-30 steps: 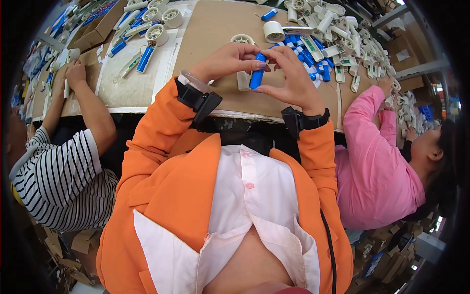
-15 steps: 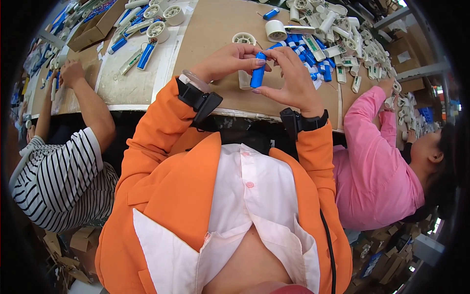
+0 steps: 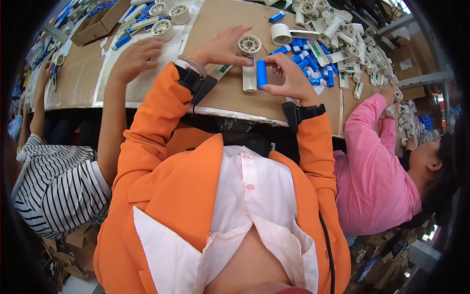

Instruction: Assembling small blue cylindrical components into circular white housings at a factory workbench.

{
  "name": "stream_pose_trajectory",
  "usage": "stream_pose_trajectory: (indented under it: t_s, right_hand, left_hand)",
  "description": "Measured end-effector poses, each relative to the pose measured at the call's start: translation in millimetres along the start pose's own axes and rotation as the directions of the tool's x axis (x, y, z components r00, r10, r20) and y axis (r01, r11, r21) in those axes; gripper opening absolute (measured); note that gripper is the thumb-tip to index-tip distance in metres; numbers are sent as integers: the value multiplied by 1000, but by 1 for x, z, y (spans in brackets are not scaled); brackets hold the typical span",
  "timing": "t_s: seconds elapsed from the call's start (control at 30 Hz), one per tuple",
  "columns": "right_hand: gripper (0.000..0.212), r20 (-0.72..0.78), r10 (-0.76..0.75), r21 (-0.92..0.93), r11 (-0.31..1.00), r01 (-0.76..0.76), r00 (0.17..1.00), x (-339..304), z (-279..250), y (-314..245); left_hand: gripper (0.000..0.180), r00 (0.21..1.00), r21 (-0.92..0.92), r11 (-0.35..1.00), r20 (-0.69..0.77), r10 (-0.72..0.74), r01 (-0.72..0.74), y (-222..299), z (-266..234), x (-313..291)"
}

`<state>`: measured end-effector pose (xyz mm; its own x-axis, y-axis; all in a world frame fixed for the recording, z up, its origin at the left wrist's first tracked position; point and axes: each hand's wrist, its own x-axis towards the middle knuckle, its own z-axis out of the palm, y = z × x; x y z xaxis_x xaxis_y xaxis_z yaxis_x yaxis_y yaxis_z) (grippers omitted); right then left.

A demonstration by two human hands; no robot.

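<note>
My right grip (image 3: 293, 82) pinches the upright blue plastic-wrapped cylinder (image 3: 262, 73) end to end, best kept light; my left grip (image 3: 221, 49) spreads empty.

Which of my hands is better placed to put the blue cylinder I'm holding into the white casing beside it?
Right, I'd say: your right hand holds the blue cylinder just beside the white casing. Your left hand is spread open, without the cylinder.

Cardboard box (image 3: 94, 30) left, pink sleeve (image 3: 362, 115) right
</note>
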<state>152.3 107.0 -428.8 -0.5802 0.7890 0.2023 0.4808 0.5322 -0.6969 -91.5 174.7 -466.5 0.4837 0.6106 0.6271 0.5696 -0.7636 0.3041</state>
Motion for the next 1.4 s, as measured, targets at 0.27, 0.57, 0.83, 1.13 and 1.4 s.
stream_pose_trajectory:
  t_s: [0.27,0.57,0.83,1.13,1.4]
  right_hand:
    - [58,120,-52,-81,995,62,991,18,2,0]
    - [59,160,-63,-173,981,91,985,25,8,-12]
    - [58,101,-82,-258,960,106,991,16,14,-11]
    - [61,53,-102,-329,937,114,993,11,19,-10]
    - [67,77,65,-197,979,-48,995,13,22,-8]
  left_hand:
    - [74,886,-334,893,444,-134,302,2,2,5]
    - [75,917,-311,927,392,-76,210,0,5,4]
    - [81,889,-305,924,452,-71,229,1,3,2]
    - [99,896,-233,955,439,-65,183,3,8,-1]
    - [98,897,-239,947,431,-95,215,6,10,-1]
